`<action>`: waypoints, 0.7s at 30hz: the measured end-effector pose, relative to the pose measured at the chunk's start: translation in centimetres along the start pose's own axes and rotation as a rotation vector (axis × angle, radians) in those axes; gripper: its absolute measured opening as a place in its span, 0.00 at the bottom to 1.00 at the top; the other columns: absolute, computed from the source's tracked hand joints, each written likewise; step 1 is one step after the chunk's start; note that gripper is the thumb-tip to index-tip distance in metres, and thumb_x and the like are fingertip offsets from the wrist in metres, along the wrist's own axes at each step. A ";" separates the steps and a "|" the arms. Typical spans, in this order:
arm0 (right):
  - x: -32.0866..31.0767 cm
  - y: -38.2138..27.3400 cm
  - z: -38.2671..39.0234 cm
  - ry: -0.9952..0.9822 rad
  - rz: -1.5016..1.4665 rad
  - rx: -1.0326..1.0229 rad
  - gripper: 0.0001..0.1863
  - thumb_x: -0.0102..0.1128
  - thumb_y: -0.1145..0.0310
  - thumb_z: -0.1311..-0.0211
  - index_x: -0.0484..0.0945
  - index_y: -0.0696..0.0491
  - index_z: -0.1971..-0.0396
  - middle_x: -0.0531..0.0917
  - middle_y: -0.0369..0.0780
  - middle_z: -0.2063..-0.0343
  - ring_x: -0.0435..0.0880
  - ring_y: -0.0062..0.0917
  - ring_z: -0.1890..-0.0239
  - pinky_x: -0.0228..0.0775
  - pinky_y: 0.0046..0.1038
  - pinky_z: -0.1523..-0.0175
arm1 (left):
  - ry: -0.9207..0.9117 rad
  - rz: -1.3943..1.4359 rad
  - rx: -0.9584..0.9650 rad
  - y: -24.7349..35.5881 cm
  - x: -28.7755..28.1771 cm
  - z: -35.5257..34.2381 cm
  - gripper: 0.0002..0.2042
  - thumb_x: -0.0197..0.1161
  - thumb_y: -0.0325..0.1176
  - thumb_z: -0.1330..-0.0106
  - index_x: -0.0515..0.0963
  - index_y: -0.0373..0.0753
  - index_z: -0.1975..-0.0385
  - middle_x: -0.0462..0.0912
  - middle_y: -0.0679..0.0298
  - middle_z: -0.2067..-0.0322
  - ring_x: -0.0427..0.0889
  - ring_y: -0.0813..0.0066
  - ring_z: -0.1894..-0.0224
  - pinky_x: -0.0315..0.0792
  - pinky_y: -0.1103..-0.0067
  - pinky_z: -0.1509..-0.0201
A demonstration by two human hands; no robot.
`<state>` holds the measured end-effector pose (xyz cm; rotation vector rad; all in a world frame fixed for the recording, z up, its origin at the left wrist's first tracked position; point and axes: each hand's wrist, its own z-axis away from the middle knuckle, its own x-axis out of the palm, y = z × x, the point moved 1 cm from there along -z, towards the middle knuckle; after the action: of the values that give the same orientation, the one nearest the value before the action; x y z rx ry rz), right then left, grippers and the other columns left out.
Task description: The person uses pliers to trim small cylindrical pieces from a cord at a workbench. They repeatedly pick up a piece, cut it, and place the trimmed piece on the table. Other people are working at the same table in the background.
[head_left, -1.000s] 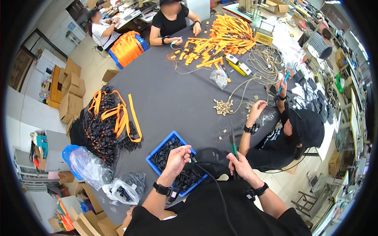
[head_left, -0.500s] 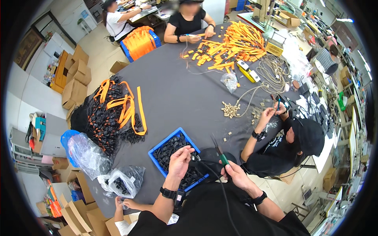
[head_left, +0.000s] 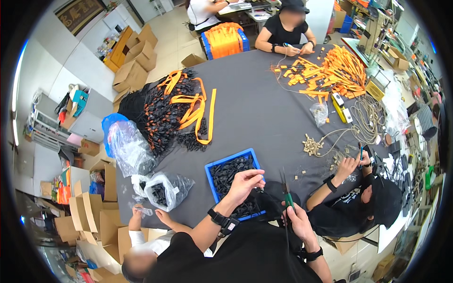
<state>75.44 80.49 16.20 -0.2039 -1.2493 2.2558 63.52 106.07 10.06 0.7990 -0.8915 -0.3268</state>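
My left hand (head_left: 245,186) is closed in a pinch over the right side of a blue tray (head_left: 211,181). What its fingertips hold, if anything, is too small and dark to make out. Small black plastic pieces (head_left: 226,173) fill the tray. To the right of the tray, my right hand (head_left: 298,221) is wrapped round a green-handled tool (head_left: 288,198) with two long thin metal tips pointing away from me. A dark cord (head_left: 287,240) hangs below that hand.
Left of the tray lie a clear bag (head_left: 172,191) and a heap of black straps (head_left: 163,113) with orange bands (head_left: 211,118). Orange strips (head_left: 344,70) and coiled cord (head_left: 370,115) lie far right. Co-workers sit at the right (head_left: 363,203), far side (head_left: 285,33) and lower left (head_left: 146,257).
The whole view has swung, so the table contents sit further right. My left hand has turned, its back now more visible. The tool in my right hand points more directly away from me.
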 end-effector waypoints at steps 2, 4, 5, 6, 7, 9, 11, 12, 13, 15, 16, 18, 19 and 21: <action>0.0 -0.1 0.1 -0.018 0.034 0.013 0.22 0.53 0.57 0.12 0.77 0.59 0.35 0.81 0.32 0.67 0.79 0.15 0.66 0.75 0.23 0.59 | 0.053 -0.021 0.008 0.0 0.3 0.1 0.12 0.66 0.25 0.21 0.84 0.27 0.43 0.90 0.56 0.60 0.91 0.72 0.61 0.86 0.77 0.52; 0.0 -0.2 0.3 -0.061 0.093 0.024 0.23 0.53 0.55 0.12 0.76 0.58 0.34 0.82 0.33 0.65 0.80 0.16 0.64 0.77 0.24 0.55 | 0.114 -0.011 0.020 0.1 -0.1 0.1 0.13 0.66 0.26 0.21 0.84 0.26 0.43 0.90 0.57 0.61 0.90 0.73 0.62 0.85 0.79 0.54; 0.1 -0.2 0.4 -0.054 0.092 0.019 0.23 0.53 0.55 0.12 0.76 0.58 0.33 0.83 0.33 0.65 0.80 0.16 0.64 0.77 0.24 0.55 | 0.084 0.008 0.015 0.2 -0.4 0.1 0.13 0.66 0.27 0.20 0.84 0.25 0.43 0.89 0.59 0.62 0.89 0.75 0.63 0.84 0.79 0.56; 0.2 -0.2 0.6 -0.047 0.091 0.014 0.23 0.53 0.55 0.12 0.76 0.59 0.33 0.83 0.34 0.65 0.80 0.16 0.64 0.77 0.24 0.56 | 0.055 0.027 0.010 0.3 -0.7 0.1 0.13 0.65 0.27 0.20 0.83 0.25 0.42 0.88 0.60 0.63 0.87 0.76 0.64 0.82 0.80 0.58; 0.4 -0.2 0.7 -0.040 0.086 0.007 0.24 0.54 0.55 0.13 0.76 0.59 0.33 0.83 0.34 0.65 0.80 0.16 0.64 0.77 0.24 0.56 | 0.070 0.045 0.014 0.7 0.0 0.2 0.14 0.65 0.29 0.19 0.83 0.26 0.42 0.85 0.64 0.66 0.83 0.79 0.67 0.78 0.81 0.62; 0.5 -0.1 0.8 -0.053 0.038 -0.012 0.25 0.55 0.56 0.13 0.75 0.60 0.32 0.83 0.34 0.65 0.80 0.17 0.65 0.77 0.24 0.56 | 0.067 0.100 0.027 1.1 0.0 0.3 0.12 0.66 0.29 0.19 0.85 0.26 0.46 0.85 0.64 0.66 0.83 0.80 0.70 0.78 0.82 0.65; 0.4 -0.6 1.1 -0.061 0.053 -0.023 0.25 0.55 0.57 0.13 0.75 0.61 0.32 0.82 0.33 0.66 0.79 0.16 0.66 0.76 0.24 0.57 | 0.075 0.089 0.037 0.6 -0.1 -0.2 0.10 0.66 0.28 0.20 0.85 0.27 0.49 0.85 0.64 0.66 0.82 0.81 0.71 0.76 0.82 0.69; 0.7 -1.1 0.6 -0.073 0.058 -0.035 0.24 0.56 0.57 0.13 0.76 0.60 0.32 0.81 0.32 0.67 0.78 0.15 0.66 0.75 0.23 0.57 | 0.098 0.052 0.040 0.7 -0.7 -0.4 0.09 0.65 0.28 0.20 0.86 0.27 0.51 0.85 0.65 0.66 0.82 0.82 0.72 0.75 0.83 0.71; 0.8 -1.2 1.1 -0.057 0.062 -0.022 0.24 0.56 0.58 0.14 0.76 0.59 0.32 0.81 0.31 0.68 0.78 0.15 0.67 0.75 0.22 0.58 | 0.122 0.034 0.048 0.9 -0.4 -0.7 0.08 0.64 0.26 0.20 0.85 0.28 0.52 0.85 0.65 0.67 0.81 0.82 0.73 0.73 0.84 0.72; 1.0 -1.7 1.3 -0.038 0.148 -0.033 0.25 0.56 0.55 0.14 0.78 0.59 0.32 0.82 0.32 0.69 0.78 0.15 0.68 0.73 0.23 0.58 | 0.066 0.076 0.085 0.6 -0.8 -1.1 0.09 0.64 0.28 0.19 0.84 0.28 0.51 0.85 0.66 0.66 0.80 0.83 0.73 0.72 0.85 0.72; 1.0 -2.2 1.5 -0.035 0.211 -0.041 0.26 0.56 0.53 0.14 0.78 0.58 0.33 0.82 0.33 0.69 0.78 0.16 0.67 0.73 0.24 0.58 | 0.078 0.123 0.081 0.5 -0.7 -1.2 0.10 0.65 0.29 0.20 0.83 0.26 0.50 0.84 0.64 0.64 0.77 0.83 0.73 0.70 0.86 0.72; 0.9 -2.8 1.6 -0.046 0.279 -0.071 0.26 0.56 0.52 0.15 0.78 0.57 0.32 0.83 0.35 0.68 0.80 0.19 0.67 0.74 0.27 0.57 | 0.058 0.149 0.067 0.6 -0.6 -1.4 0.12 0.67 0.32 0.20 0.84 0.27 0.50 0.83 0.63 0.63 0.78 0.81 0.72 0.71 0.86 0.70; 0.9 -3.1 1.5 -0.061 0.316 -0.091 0.26 0.55 0.52 0.15 0.78 0.57 0.32 0.84 0.36 0.68 0.81 0.20 0.67 0.75 0.28 0.56 | 0.036 0.160 0.058 0.7 -0.7 -1.6 0.12 0.68 0.33 0.20 0.84 0.28 0.50 0.83 0.63 0.63 0.78 0.81 0.71 0.72 0.86 0.70; 1.0 -3.3 1.7 -0.056 0.392 -0.090 0.26 0.55 0.52 0.15 0.77 0.56 0.32 0.85 0.38 0.67 0.82 0.23 0.65 0.75 0.29 0.55 | 0.002 0.183 0.044 0.4 -0.5 -1.7 0.12 0.69 0.35 0.21 0.85 0.30 0.50 0.83 0.63 0.63 0.79 0.80 0.71 0.72 0.85 0.70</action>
<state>75.30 81.16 19.98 -0.4570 -1.4449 2.5478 64.58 107.45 9.44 0.7515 -0.9647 -0.1467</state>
